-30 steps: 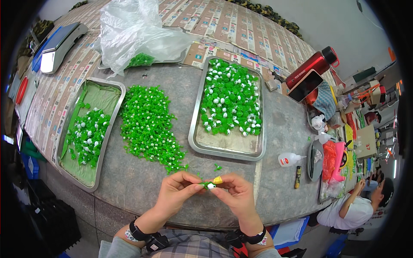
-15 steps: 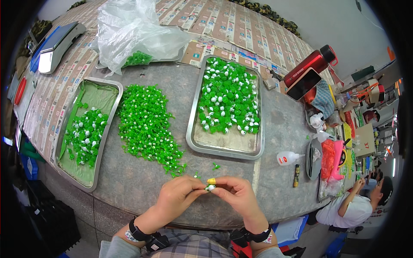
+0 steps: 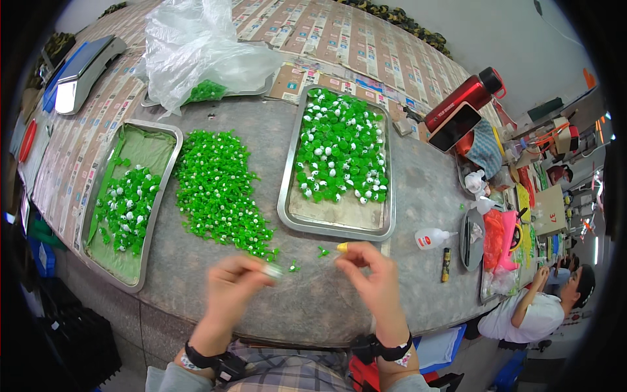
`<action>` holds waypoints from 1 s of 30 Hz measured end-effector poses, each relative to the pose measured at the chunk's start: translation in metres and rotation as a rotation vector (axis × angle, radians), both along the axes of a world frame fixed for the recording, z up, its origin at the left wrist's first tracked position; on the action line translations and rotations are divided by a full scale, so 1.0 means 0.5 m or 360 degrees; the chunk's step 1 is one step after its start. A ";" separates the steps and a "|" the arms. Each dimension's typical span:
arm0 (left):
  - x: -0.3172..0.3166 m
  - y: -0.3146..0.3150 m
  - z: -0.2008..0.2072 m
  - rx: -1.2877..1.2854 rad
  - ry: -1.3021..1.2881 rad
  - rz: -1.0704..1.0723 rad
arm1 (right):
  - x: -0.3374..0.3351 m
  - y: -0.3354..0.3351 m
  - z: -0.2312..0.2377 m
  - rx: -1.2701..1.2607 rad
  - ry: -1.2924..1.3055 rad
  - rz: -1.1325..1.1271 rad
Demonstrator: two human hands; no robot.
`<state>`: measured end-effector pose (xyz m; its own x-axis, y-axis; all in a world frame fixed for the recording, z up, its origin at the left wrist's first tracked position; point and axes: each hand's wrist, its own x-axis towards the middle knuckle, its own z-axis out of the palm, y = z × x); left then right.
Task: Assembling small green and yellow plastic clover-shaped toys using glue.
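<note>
My left hand (image 3: 228, 287), blurred by motion, is closed in a pinch on a small green-and-white plastic piece (image 3: 272, 270) at its fingertips. To the right, my right hand (image 3: 373, 281) holds nothing; its thumb and index finger are apart, and a yellow finger cover (image 3: 343, 247) caps the index tip. A loose green sprout-like piece (image 3: 323, 251) lies just beyond that fingertip. Beyond the left hand spreads a heap of small green plastic pieces (image 3: 219, 189). Two metal trays flank it, the right one (image 3: 336, 230) and the left one (image 3: 134, 285), both holding green pieces with white eye-like balls.
A white squeeze bottle (image 3: 431, 238) and a dark tube (image 3: 445, 264) lie on the right. Farther back are a phone (image 3: 455, 126) and red flask (image 3: 460, 101). A plastic bag (image 3: 196, 52) covers another tray; a scale (image 3: 88, 72) stands far left. A person (image 3: 522, 313) sits at right.
My hands have come apart. The left has moved left with the green-and-white piece, while the right has shifted right and slightly forward, its fingers parted.
</note>
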<state>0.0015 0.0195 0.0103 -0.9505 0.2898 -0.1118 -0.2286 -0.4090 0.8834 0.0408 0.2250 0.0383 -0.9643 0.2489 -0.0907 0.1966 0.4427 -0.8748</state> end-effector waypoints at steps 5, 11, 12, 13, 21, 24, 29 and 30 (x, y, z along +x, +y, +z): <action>-0.099 -0.167 -0.007 0.1603 -0.0239 0.0599 | -0.033 -0.008 -0.013 0.0601 0.0105 0.0215; -0.095 -0.109 0.024 0.1310 -0.0474 0.0494 | -0.037 -0.021 -0.049 0.1107 0.0073 0.0221; -0.075 -0.092 0.013 0.1061 -0.0495 0.0367 | -0.040 -0.027 -0.045 0.0924 0.0106 0.0277; -0.051 -0.076 -0.002 0.0811 -0.0516 0.0243 | -0.041 -0.034 -0.040 0.0741 0.0137 0.0333; 0.010 0.066 0.000 0.0302 -0.0684 -0.0691 | 0.003 -0.037 -0.014 -0.0855 0.0119 0.0228; 0.015 0.078 -0.012 0.0292 -0.0638 -0.0634 | 0.020 -0.054 -0.015 -0.0781 0.0137 0.0127; 0.010 0.052 -0.026 0.0339 -0.0678 -0.0419 | 0.042 0.002 -0.021 -0.0317 0.0647 -0.0689; 0.009 0.055 -0.020 0.0358 -0.0667 -0.0363 | 0.056 0.044 -0.005 -0.0118 0.0841 -0.1055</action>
